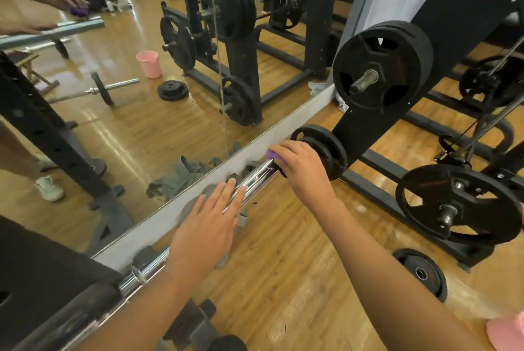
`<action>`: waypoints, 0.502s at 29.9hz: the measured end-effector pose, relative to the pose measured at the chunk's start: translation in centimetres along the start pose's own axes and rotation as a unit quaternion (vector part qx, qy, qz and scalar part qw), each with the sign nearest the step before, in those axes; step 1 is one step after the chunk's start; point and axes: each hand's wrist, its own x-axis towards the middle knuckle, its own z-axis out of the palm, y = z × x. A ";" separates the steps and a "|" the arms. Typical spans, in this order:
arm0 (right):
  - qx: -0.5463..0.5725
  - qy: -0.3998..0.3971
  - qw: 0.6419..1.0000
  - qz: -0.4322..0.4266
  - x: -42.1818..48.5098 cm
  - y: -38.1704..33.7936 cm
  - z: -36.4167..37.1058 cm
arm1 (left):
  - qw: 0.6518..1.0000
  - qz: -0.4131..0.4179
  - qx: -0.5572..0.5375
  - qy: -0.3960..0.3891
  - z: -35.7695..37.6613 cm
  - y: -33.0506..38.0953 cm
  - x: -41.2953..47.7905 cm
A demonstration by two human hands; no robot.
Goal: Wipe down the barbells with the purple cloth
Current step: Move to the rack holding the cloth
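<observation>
Wooden floor [283,265] and a wall mirror [127,129] fill the frame. I see the barbell [255,179] running diagonally from lower left to centre, along the mirror's base. Left hand [207,226]: flat on the bar, fingers straight. Right hand [300,169]: curled round the purple cloth [272,155], centre frame, against the bar beside the black plates [326,146].

1. Beyond the fingers [285,150] of the right hand [300,169], curled over the purple cloth [271,155], black plates [323,149] on the barbell [256,179] stand just beside them and block travel along it.
2. Between those fingers and the flat fingertips [231,184] of the left hand [207,226], a short run of bare bar is open.
3. Past the left fingertips, the white mirror ledge [158,226] closes the far side; a grey cloth [191,206] lies in the gap.
4. Wrist-side of both hands, the wooden floor [283,265] is open.
</observation>
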 end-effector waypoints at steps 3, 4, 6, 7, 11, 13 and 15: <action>0.040 -0.062 0.997 -0.014 1.0 0.6 0.6 | 1.000 -0.007 -0.025 -0.005 0.5 -0.2 -0.1; 0.048 -0.079 0.996 -0.014 1.1 0.7 0.9 | 1.000 -0.007 -0.022 -0.005 0.6 -0.2 0.0; 0.072 -0.093 0.993 -0.013 1.1 1.0 1.7 | 1.000 -0.005 -0.022 -0.009 0.5 -0.1 0.2; 0.089 -0.096 0.991 -0.006 0.9 1.1 2.1 | 1.000 -0.003 -0.020 -0.005 0.7 -0.2 0.2; 0.118 -0.095 0.988 0.010 0.2 1.1 3.1 | 1.000 -0.005 -0.013 0.002 0.9 -0.2 0.2; 0.119 -0.106 0.987 0.005 0.2 1.4 3.5 | 1.000 -0.007 -0.010 0.002 0.9 -0.1 0.1; 0.113 -0.115 0.987 -0.005 0.9 1.7 3.5 | 1.000 -0.006 -0.002 0.007 0.8 0.0 0.1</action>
